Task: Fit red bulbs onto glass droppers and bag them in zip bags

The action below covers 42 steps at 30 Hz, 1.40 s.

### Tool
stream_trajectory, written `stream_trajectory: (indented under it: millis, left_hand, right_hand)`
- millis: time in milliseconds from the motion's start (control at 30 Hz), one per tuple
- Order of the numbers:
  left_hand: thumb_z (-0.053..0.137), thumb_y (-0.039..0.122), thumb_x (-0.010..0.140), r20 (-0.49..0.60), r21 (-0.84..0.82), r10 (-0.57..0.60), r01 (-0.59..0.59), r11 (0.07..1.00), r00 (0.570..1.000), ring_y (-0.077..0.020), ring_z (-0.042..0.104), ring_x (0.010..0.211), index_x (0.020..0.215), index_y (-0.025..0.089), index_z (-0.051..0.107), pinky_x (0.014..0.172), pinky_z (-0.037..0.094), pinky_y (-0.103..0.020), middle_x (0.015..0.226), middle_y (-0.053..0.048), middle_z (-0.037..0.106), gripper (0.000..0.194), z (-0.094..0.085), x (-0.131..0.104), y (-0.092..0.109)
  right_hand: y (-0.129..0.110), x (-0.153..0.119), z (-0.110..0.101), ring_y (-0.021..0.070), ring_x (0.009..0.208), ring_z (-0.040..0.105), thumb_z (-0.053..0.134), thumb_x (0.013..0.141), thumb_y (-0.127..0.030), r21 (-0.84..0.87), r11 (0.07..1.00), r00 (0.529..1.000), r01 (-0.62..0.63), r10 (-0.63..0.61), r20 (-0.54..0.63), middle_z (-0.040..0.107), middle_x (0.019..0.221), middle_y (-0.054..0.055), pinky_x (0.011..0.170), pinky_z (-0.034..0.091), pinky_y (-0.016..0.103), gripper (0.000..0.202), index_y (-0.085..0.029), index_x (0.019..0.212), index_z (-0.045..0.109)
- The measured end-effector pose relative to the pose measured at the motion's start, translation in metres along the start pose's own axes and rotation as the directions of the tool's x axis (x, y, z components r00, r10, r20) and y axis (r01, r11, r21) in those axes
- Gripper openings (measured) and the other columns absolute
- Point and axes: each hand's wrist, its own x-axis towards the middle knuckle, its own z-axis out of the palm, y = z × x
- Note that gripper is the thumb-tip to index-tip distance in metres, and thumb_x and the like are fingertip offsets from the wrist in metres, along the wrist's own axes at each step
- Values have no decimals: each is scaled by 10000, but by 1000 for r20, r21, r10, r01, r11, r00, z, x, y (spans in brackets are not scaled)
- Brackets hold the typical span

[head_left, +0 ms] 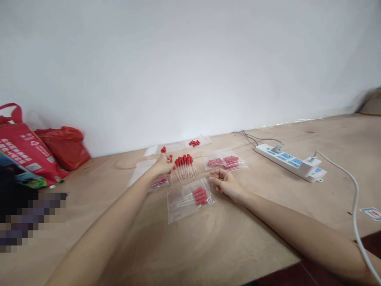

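Observation:
My left hand (pixel 163 163) reaches to the left end of a row of red-tipped clear sticks (pixel 186 165). Its fingers are pinched on a small red piece (pixel 170 158), whose full shape is partly hidden. My right hand (pixel 226 184) rests on the table with its fingers loosely bent and apart, holding nothing. Beside it lies a clear zip bag (pixel 181 202) with several red-tipped sticks inside. Two more filled zip bags (pixel 223 161) lie just beyond my right hand. Another clear bag (pixel 139 174) with red tips is partly covered by my left forearm.
Near the wall lie flat bags with small red pieces (pixel 195 143) on them. A white power strip (pixel 285 161) with plugs and a grey cable (pixel 355 198) is at the right. At the left stand a red printed bag (pixel 26 151) and a red plastic bag (pixel 67 147).

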Motion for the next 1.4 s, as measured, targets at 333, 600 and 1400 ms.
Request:
stream_trajectory:
  millis: [333, 600, 1400]
  left_hand:
    - [390, 126, 779, 229, 3, 602, -619, 785, 765, -120, 521, 616, 837, 189, 400, 570, 435, -250, 727, 13, 507, 86, 43, -73, 12]
    - [467, 246, 808, 140, 139, 666, -681, 719, 733, -194, 524, 991, 1000, 196, 465, 851, 414, -349, 1061, -64, 563, 199, 30, -84, -35]
    - [456, 305, 810, 215, 176, 545, -581, 795, 811, -210, 504, 1063, 1161, 207, 440, 902, 401, -353, 1177, -57, 543, 365, 35, -90, -57]
  right_hand:
    - [-7, -11, 9, 54, 493, 493, 694, 587, -350, 276, 961, 994, -10, -20, 106, 587, 662, -26, 476, 381, 193, 295, -159, 780, 580]
    - [-8, 14, -19, 92, 533, 567, 613, 659, -240, 442, 895, 991, 60, 1, -136, 600, 586, -6, 535, 459, 207, 117, -164, 646, 525]
    - [-4, -2, 4, 111, 582, 621, 583, 701, -153, 459, 884, 991, -87, 124, -50, 619, 627, 0, 577, 513, 225, 144, -184, 695, 443]
